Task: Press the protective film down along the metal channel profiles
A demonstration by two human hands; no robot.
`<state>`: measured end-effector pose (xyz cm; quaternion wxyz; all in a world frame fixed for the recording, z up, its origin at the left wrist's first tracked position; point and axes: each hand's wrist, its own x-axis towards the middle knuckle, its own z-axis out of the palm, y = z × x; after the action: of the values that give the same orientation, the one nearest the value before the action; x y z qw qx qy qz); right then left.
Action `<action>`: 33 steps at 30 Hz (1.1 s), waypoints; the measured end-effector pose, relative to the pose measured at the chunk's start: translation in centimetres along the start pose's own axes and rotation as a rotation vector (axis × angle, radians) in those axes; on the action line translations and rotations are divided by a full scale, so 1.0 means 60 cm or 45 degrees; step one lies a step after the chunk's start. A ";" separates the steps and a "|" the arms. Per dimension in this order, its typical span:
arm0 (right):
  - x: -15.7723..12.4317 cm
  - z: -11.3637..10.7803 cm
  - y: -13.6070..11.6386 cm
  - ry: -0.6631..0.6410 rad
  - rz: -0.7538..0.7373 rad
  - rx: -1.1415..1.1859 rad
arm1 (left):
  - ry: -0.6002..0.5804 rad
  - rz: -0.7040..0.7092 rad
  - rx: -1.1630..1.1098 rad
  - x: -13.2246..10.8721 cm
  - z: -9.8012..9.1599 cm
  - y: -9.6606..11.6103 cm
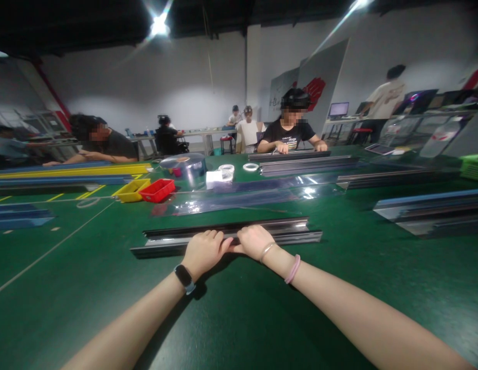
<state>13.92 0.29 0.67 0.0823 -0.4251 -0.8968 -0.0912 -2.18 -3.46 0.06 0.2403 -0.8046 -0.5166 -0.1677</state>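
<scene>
A long dark channel-shaped profile point(289, 237) lies crosswise on the green table point(239, 318) in front of me. My left hand point(204, 250) is closed over its near wall, left of the middle. Close beside it, my right hand point(255, 241) grips the same near wall, with the two thumbs almost meeting. The fingertips reach down into the channel and are hidden. On my left wrist sits a dark-faced watch point(184, 277); a bracelet and a pink band point(293, 269) circle my right wrist.
Clear plastic film point(239, 199) lies beyond the profile, with a film roll point(193, 169) and tape rolls point(251, 167) behind. Yellow point(133, 190) and red point(158, 190) trays stand left. More profiles point(435, 210) flank both sides. Across the table a person point(289, 131) handles another profile.
</scene>
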 end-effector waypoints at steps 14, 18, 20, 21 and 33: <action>-0.010 0.005 -0.036 0.125 0.251 0.021 | -0.036 -0.020 -0.049 0.003 -0.002 0.002; -0.006 0.004 -0.028 0.079 0.185 0.016 | -0.044 -0.033 -0.050 0.004 -0.004 0.004; -0.006 0.004 -0.024 0.102 0.154 0.016 | -0.042 -0.051 -0.042 0.005 -0.005 0.005; -0.007 0.003 -0.022 0.117 0.135 0.024 | -0.041 -0.063 -0.036 0.005 -0.005 0.006; -0.003 -0.002 -0.017 0.073 -0.062 0.165 | -0.028 0.019 -0.075 0.002 -0.009 0.008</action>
<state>13.23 -0.53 0.67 0.1329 -0.3942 -0.9081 -0.0470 -1.68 -3.84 0.49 0.2120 -0.8168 -0.5081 -0.1723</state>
